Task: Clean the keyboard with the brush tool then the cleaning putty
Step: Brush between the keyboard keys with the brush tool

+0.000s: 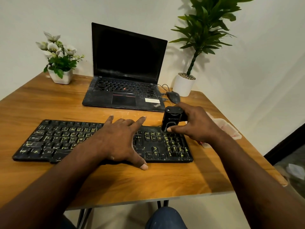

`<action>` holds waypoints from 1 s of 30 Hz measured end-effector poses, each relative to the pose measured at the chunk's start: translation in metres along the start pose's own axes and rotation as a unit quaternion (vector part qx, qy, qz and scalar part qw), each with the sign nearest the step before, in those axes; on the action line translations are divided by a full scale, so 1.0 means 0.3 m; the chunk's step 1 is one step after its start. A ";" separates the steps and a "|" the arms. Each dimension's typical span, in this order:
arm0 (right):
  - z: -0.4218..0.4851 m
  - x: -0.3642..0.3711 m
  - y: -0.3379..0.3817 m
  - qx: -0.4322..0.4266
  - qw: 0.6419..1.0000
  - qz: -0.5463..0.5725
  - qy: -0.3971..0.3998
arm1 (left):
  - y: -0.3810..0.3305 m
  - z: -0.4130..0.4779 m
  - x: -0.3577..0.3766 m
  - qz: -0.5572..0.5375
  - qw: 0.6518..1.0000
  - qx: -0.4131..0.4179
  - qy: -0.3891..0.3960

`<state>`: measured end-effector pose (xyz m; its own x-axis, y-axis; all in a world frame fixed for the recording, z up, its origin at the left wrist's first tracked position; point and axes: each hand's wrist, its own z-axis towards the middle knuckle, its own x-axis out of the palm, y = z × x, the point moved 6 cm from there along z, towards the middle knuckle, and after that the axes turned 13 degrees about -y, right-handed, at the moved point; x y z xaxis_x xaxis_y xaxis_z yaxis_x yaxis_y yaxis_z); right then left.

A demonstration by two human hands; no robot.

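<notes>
A black, dusty keyboard with yellowish key legends lies across the front of the wooden table. My left hand rests flat on its middle with fingers spread, the thumb reaching the table in front. My right hand grips a black brush tool, held upright with its lower end down on the keys at the keyboard's upper right, above the number pad. A clear plastic tub with something pinkish inside sits just right of that hand, partly hidden by it.
An open black laptop stands behind the keyboard, with a wired mouse to its right. A white flower pot is at the back left, a tall potted plant at the back right. The table edge runs close on the right.
</notes>
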<state>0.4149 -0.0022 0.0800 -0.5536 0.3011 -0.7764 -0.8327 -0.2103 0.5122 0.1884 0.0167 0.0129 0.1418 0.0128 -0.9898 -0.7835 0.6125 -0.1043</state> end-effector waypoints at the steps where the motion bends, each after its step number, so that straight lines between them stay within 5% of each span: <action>1: 0.005 0.004 -0.005 -0.005 1.000 -0.015 0.015 | 0.001 -0.001 0.002 -0.001 1.000 0.000 -0.002; 6: 0.042 -0.072 -0.029 -0.021 0.986 -0.152 0.069 | 0.002 0.000 0.006 -0.008 1.000 -0.003 -0.006; 12: 0.015 0.017 0.011 0.010 0.999 -0.003 0.030 | 0.005 0.000 0.008 -0.021 1.000 -0.012 -0.006; 18: 0.038 -0.071 -0.024 -0.004 0.985 -0.158 0.064 | 0.003 0.001 0.005 -0.020 1.000 -0.019 0.001; 23: 0.023 0.015 0.044 -0.010 0.998 -0.039 0.049 | 0.001 0.003 0.003 -0.023 1.000 -0.020 0.007; 30: 0.051 -0.043 -0.011 -0.008 0.988 -0.131 0.079 | 0.004 0.002 0.004 -0.022 1.000 -0.020 0.010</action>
<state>0.4246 0.0089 0.0940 -0.3097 0.1976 -0.9301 -0.9462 -0.1602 0.2810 0.1879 0.0179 0.0117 0.1642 -0.0290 -0.9860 -0.8005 0.5802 -0.1504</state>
